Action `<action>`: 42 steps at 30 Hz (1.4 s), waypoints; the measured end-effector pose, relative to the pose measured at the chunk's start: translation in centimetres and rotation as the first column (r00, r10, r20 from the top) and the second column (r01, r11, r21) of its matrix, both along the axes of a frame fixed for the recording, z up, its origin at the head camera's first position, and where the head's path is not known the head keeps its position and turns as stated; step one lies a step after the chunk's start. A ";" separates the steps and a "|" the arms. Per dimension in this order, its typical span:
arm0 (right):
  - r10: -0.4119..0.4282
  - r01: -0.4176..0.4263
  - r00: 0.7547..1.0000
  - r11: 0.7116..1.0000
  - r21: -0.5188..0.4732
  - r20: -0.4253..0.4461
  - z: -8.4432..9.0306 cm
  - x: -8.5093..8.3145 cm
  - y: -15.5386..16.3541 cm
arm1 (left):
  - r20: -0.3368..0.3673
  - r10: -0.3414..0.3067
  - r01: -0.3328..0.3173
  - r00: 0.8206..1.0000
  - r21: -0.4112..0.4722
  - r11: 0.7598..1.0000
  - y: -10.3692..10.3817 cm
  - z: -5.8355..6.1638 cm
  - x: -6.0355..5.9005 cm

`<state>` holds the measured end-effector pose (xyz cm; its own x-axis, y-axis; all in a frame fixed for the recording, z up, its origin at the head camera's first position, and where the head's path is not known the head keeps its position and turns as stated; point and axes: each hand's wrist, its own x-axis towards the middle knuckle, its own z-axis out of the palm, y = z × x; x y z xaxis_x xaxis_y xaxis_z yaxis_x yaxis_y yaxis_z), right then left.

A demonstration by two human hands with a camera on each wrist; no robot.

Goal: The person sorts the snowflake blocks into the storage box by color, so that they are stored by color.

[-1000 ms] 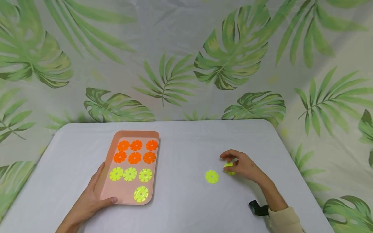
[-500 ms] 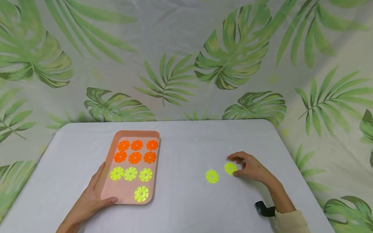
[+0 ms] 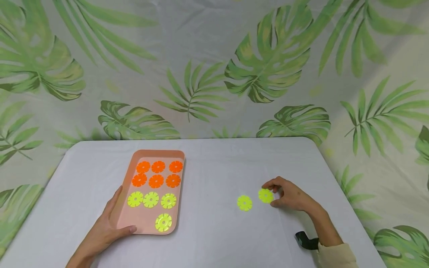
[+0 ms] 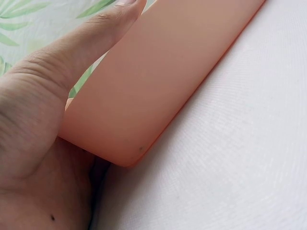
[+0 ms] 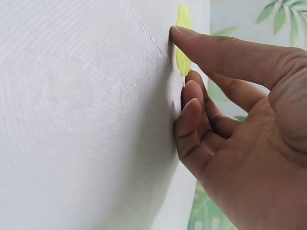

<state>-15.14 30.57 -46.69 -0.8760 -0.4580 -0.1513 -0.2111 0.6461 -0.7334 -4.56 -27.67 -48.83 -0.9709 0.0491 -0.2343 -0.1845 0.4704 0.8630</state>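
Observation:
My left hand point(image 3: 102, 227) grips the near left corner of a pink tray point(image 3: 142, 219), thumb over the near rim and fingers along the left side. In the left wrist view the thumb lies against the tray's outer wall point(image 4: 144, 91). Notched orange discs point(image 3: 156, 181) and yellow-green discs point(image 3: 151, 200) lie flat inside. On the table at right, my right hand point(image 3: 295, 196) pinches a yellow-green notched disc point(image 3: 265, 195) by its edge between thumb and fingers. In the right wrist view that disc point(image 5: 183, 62) appears edge-on, partly behind the thumb, fingertips at the cloth.
A second yellow-green disc point(image 3: 244, 203) lies flat on the white tablecloth point(image 3: 211, 230), left of the right hand. A black device point(image 3: 305, 240) sits at the right wrist by the sleeve point(image 3: 336, 255). A leaf-printed curtain point(image 3: 201, 74) stands behind the table.
My right hand has drawn back slightly to the right, uncovering more of the disc, and its fingers now sit at the disc's edge. The left hand stays on the tray.

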 end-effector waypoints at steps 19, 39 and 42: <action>-0.029 0.028 0.999 0.999 0.042 0.015 -0.1 -0.7 -0.7 | -0.005 0.006 -0.006 1.000 -0.012 1.000 0.1 0.1 0.1; -0.116 0.118 0.993 0.988 -0.103 0.022 -0.7 -1.2 -2.7 | -0.017 0.008 -0.008 1.000 -0.013 1.000 0.2 -0.2 -0.1; -0.103 0.106 0.994 0.985 -0.138 0.029 -1.0 -1.3 -3.1 | -0.014 0.008 -0.008 1.000 -0.020 1.000 0.1 -0.3 -0.1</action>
